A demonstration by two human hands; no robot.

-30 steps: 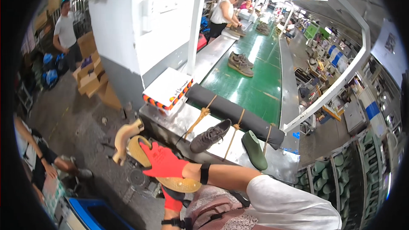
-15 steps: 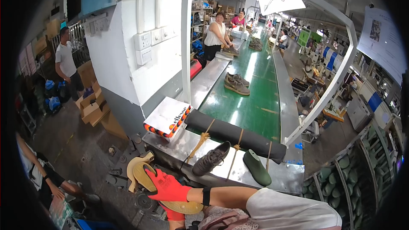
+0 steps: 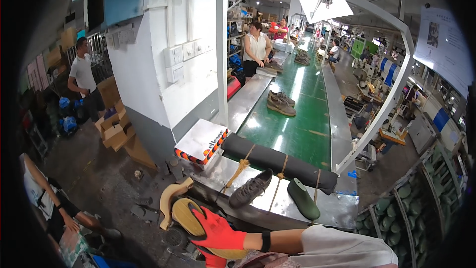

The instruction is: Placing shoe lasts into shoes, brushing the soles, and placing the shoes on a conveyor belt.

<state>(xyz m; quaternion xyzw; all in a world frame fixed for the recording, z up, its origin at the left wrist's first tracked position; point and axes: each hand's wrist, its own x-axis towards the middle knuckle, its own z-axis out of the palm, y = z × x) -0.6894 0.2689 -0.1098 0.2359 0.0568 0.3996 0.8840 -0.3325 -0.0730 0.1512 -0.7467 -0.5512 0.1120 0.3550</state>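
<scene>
My right hand (image 3: 218, 231), in a red glove, wraps across the middle of a shoe (image 3: 187, 218) whose tan sole faces up. My left hand (image 3: 214, 260), also red-gloved, grips the shoe's heel end from below, near the lower edge; most of its fingers are hidden. The shoe's upper is out of sight beneath the sole. Just beyond its toe is a curved tan piece (image 3: 171, 196) on a dark machine. A dark brown lace-up shoe (image 3: 250, 188) and a green shoe last (image 3: 303, 198) lie on the metal bench end (image 3: 277, 206), right of my hands.
A black roll (image 3: 277, 161) tied with cord crosses the end of the green conveyor (image 3: 277, 129), which carries brown shoes (image 3: 281, 103). A white-lidded shoebox (image 3: 201, 139) stands at the left corner. A rack of green lasts (image 3: 401, 208) is at right. People stand nearby.
My view has swung slightly, so the scene sits lower and further right. Both gloved hands still hold the shoe. The person beside the conveyor has straightened and turned their head.
</scene>
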